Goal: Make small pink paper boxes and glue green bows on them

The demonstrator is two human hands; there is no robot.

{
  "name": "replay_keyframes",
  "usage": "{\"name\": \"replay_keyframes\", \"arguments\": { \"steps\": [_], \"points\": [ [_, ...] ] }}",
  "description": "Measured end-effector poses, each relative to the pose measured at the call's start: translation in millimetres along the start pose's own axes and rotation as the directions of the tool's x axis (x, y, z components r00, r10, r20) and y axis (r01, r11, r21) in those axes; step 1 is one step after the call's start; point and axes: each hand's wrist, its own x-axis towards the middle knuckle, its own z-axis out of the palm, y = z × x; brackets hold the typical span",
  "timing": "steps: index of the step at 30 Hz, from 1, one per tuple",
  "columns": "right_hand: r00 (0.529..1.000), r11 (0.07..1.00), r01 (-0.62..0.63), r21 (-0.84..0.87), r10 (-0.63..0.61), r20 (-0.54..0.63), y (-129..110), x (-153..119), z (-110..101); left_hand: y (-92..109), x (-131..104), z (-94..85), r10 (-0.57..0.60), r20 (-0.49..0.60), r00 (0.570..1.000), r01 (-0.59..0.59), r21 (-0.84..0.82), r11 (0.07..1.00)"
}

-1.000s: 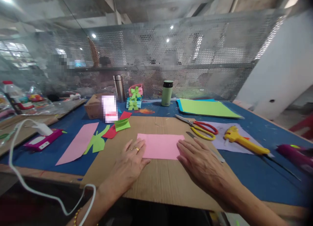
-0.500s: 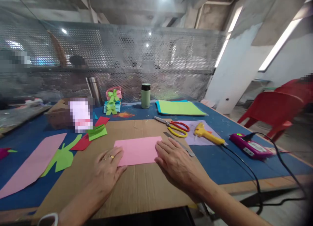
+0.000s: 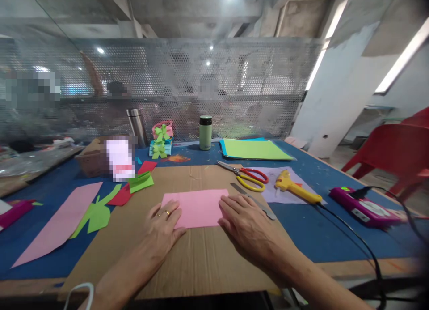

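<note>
Head view of a blue-covered worktable [image 3: 328, 238], read from left to right. At far left lie a long pink paper strip [image 3: 58, 222] and a green paper cut-out [image 3: 95, 214], with red paper scraps [image 3: 122, 196] and a folded green piece [image 3: 142, 181] just beyond them. A cardboard sheet [image 3: 201, 261] covers the middle of the table. On it rests the left hand [image 3: 164, 225], flat with fingers spread loosely, a ring on one finger, its fingertips lying on the left edge of a pink paper rectangle [image 3: 196, 207] that lies flat at the centre of the cardboard. The right hand [image 3: 250, 227] lies palm down, fingers extended and slightly apart, its fingertips touching the paper's right edge. Just beside this hand lies a metal blade [image 3: 254, 201]. Farther right are red-and-yellow scissors [image 3: 248, 178], a yellow glue gun [image 3: 295, 188] on pale purple paper [image 3: 273, 194], and a magenta device [image 3: 363, 207] with a black cable [image 3: 351, 238]. Along the back stand a steel flask [image 3: 136, 127], a green tumbler [image 3: 205, 132] and stacked green sheets [image 3: 254, 149].
</note>
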Motion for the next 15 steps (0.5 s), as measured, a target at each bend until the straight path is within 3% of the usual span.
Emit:
{"name": "replay_keyframes", "arguments": {
  "steps": [7, 10, 15],
  "points": [
    [1.000, 1.000, 0.010, -0.027, -0.010, 0.015, -1, 1, -6, 4, 0, -0.1, -0.022, 0.000, 1.000, 0.022, -0.037, 0.999],
    [0.994, 0.994, 0.107, 0.002, -0.107, 0.004, -2, 2, -13, 4, 3, -6.4, -0.031, 0.038, 0.999, 0.033, -0.064, 0.997],
    [0.956, 0.964, 0.253, 0.078, -0.262, 0.131, -3, 2, -19, 8, 17, -25.6, 0.007, 0.112, 0.994, 0.003, -0.088, 0.996]
  ]
}}
